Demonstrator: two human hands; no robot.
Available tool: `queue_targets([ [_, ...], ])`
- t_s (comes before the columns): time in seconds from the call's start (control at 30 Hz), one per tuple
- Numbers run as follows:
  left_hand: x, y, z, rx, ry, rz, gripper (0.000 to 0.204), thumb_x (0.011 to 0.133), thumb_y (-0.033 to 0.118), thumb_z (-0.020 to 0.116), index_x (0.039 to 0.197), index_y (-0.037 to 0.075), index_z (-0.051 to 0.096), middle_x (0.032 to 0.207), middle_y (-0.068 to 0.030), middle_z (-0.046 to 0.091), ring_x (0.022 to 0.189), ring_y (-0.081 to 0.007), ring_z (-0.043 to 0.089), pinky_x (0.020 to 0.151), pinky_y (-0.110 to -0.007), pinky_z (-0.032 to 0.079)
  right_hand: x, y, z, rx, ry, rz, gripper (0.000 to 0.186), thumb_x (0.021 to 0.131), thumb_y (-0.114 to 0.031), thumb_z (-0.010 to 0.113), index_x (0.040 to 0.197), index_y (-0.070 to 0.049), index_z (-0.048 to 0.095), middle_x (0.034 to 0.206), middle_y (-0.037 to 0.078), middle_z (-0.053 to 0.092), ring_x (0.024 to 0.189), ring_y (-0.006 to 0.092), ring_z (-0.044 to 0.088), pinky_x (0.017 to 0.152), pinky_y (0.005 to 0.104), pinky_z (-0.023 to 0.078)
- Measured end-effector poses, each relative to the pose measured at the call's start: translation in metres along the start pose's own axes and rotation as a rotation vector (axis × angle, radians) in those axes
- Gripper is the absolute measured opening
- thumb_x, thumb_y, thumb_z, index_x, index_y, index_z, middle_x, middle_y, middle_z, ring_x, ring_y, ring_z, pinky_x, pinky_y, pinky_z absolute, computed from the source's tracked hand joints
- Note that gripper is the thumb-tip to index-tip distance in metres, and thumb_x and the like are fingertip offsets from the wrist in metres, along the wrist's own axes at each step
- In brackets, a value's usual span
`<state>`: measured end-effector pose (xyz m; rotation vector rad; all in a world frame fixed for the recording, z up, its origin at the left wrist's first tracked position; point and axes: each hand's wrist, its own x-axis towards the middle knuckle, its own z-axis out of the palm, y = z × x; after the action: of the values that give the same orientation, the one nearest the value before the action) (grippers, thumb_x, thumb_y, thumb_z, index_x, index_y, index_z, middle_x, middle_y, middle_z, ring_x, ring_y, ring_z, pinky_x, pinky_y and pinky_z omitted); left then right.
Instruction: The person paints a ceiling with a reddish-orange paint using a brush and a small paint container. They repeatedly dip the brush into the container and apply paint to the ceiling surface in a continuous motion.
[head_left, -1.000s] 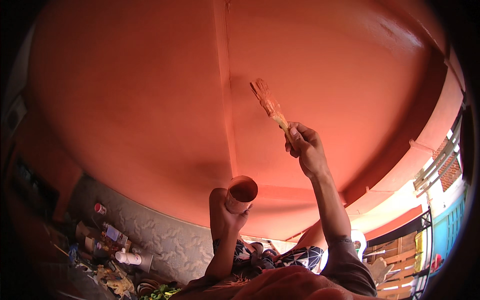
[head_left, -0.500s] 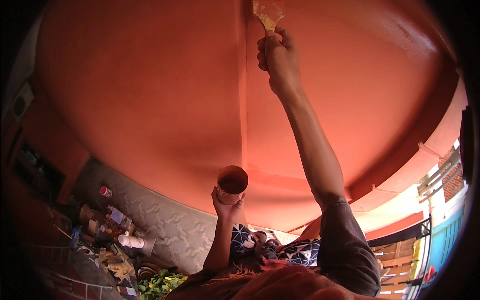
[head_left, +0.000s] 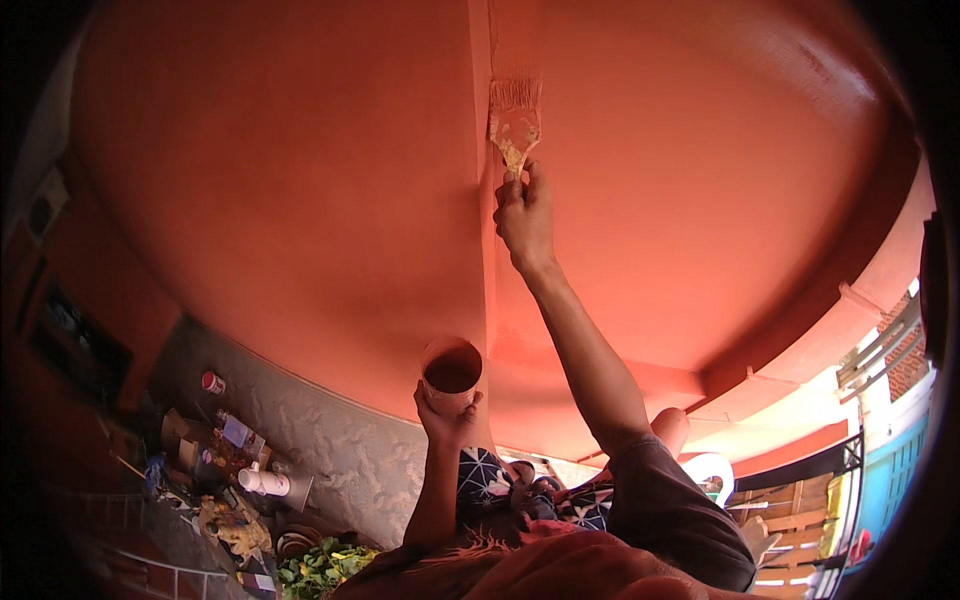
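My right hand (head_left: 526, 212) grips the handle of a wide paintbrush (head_left: 516, 125), its bristles coated in orange-red paint and pointing up. The bristles lie against the orange-red wall (head_left: 300, 190), just right of the vertical corner ridge. Dried paint flecks mark the yellowish handle. Lower down, my left hand (head_left: 448, 418) is wrapped round a paint-smeared cup (head_left: 451, 375), held upright with its mouth facing me. Darker paint shows inside the cup.
Down at the left lie a white container (head_left: 264, 482), a small red can (head_left: 212, 382), cardboard boxes (head_left: 185, 440) and a leafy plant (head_left: 325, 568) on the ground. A white chair (head_left: 712, 470) shows at the right, with a blue gate (head_left: 890, 480) beyond it.
My right hand has drawn the paintbrush down along the corner and slightly left, so its bristles now show. The cup has shifted a little left and down.
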<state>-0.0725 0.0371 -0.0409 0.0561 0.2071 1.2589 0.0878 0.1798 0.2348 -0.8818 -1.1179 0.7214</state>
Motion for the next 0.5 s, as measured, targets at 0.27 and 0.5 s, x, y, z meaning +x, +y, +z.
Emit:
queue_targets([
  [0.27, -0.013, 0.008, -0.001, 0.010, 0.054, 0.008, 0.061, 0.093, 0.063, 0.052, 0.128, 0.014, 0.058, 0.108, -0.0106, 0.065, 0.080, -0.0321, 0.063, 0.050, -0.029, 0.054, -0.113, 0.153, -0.045, -0.073, 0.027, 0.260, 0.015, 0.108, -0.014, 0.043, 0.119, -0.007, 0.049, 0.068, -0.006, 0.041, 0.049, 0.0031, 0.035, 0.040, 0.0226, 0.030],
  [0.5, -0.027, 0.018, -0.012, -0.024, 0.014, -0.031, 0.066, 0.092, 0.062, 0.054, 0.133, 0.010, 0.053, 0.117, -0.0119, 0.060, 0.087, -0.0320, 0.062, 0.058, -0.030, 0.056, -0.191, 0.283, -0.071, -0.283, 0.104, 0.613, 0.015, 0.107, -0.020, 0.047, 0.116, -0.008, 0.050, 0.064, -0.004, 0.041, 0.043, 0.0061, 0.036, 0.036, 0.0261, 0.028],
])
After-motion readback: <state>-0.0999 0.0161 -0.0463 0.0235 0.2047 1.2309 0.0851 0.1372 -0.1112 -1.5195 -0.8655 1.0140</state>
